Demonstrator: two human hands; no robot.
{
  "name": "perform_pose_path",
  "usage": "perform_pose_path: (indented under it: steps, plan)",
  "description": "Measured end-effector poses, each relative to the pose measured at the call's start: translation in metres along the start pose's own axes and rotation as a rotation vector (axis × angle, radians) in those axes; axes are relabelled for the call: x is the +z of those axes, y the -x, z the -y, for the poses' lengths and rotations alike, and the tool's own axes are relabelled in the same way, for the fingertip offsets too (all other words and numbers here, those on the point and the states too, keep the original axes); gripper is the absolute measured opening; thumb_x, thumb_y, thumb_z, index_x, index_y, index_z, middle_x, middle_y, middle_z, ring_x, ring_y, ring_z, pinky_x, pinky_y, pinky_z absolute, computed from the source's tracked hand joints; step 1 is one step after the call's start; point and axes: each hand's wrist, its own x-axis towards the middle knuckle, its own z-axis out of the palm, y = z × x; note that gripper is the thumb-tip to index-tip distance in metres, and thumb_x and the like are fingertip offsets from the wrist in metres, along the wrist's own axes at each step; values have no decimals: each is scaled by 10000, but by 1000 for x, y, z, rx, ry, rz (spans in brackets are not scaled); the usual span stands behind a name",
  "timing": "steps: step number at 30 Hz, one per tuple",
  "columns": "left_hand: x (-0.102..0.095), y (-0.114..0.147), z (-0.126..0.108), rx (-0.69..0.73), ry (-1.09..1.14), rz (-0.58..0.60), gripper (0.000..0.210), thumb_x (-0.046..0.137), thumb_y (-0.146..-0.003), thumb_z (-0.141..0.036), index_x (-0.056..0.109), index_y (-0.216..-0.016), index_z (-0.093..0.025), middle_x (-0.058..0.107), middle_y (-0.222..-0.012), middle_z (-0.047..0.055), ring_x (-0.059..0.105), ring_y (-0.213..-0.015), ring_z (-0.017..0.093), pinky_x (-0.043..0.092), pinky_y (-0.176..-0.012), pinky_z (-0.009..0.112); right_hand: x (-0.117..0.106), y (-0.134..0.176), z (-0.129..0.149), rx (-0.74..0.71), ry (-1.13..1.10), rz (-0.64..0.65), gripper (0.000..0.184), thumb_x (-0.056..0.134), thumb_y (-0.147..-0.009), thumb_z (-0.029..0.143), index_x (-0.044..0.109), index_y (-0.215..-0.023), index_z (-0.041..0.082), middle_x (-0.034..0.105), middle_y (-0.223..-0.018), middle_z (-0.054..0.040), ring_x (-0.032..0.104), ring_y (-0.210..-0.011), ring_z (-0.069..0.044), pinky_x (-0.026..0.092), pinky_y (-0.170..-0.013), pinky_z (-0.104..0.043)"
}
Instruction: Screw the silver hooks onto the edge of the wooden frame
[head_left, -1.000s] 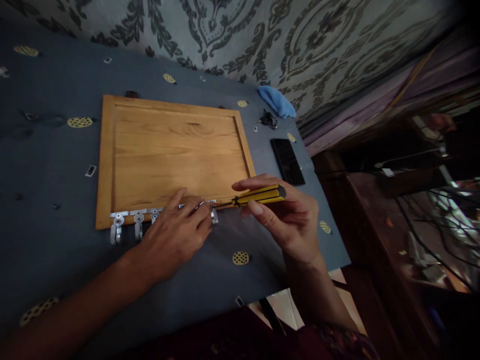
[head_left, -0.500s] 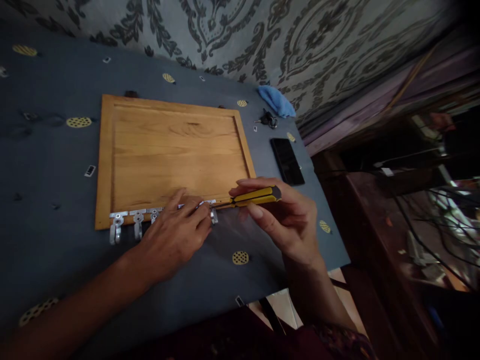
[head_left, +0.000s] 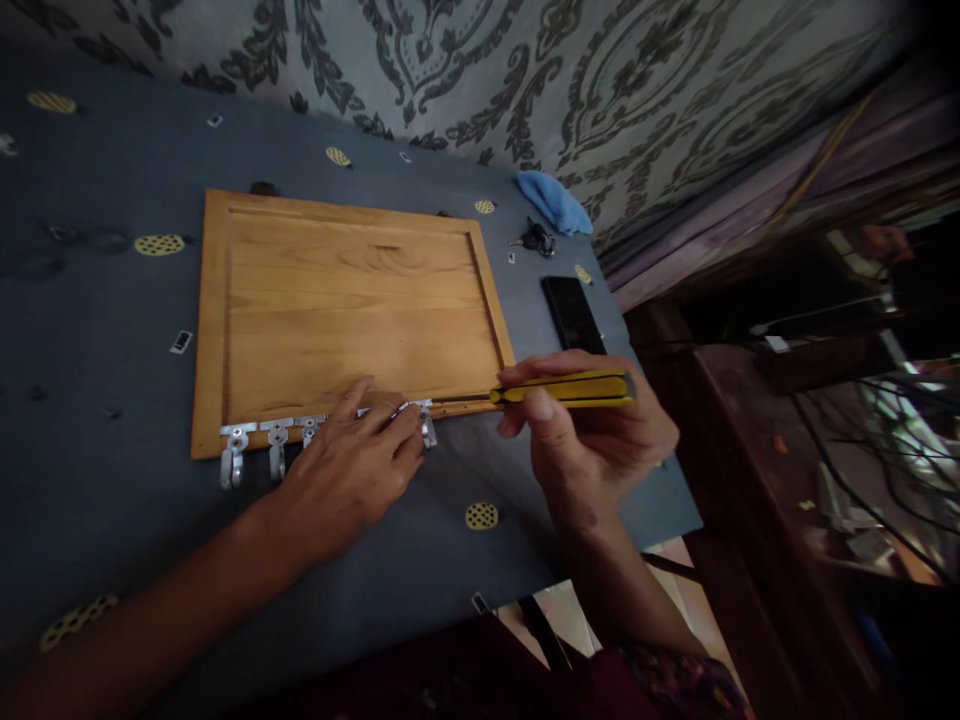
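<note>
A framed wooden panel lies flat on the table. Along its near edge runs a silvery metal hook rail with several hooks hanging over the edge. My left hand presses on the rail, its fingers curled over the middle and hiding part of it. In my right hand is a screwdriver with a yellow and black handle, pinched between thumb and fingers. The thin shaft points left, nearly level, to the rail's right end. Whether the tip touches a screw I cannot tell.
Beyond the panel's right side, a black phone, keys and a blue cloth lie on the patterned grey tablecloth. A patterned wall covering borders the back. Cables hang at the right.
My right hand has moved right with the screwdriver, so more of the shaft shows, and the handle now covers less of the panel. My left hand stays in place on the rail.
</note>
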Motion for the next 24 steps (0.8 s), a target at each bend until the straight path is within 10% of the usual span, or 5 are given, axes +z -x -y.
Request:
perform_pose_path:
  steps: [24]
  plan:
    - [1,1,0,18,-13,18,153,583,-968,-222,710,-1018,-151,719,-1125,88,641,-1090,258,410,-1082,509,-5,-4,7,95,-44,317,188,692,-908,220,718,-1091,255,733,-965,-7,681,-724,-127,582,-682,-294]
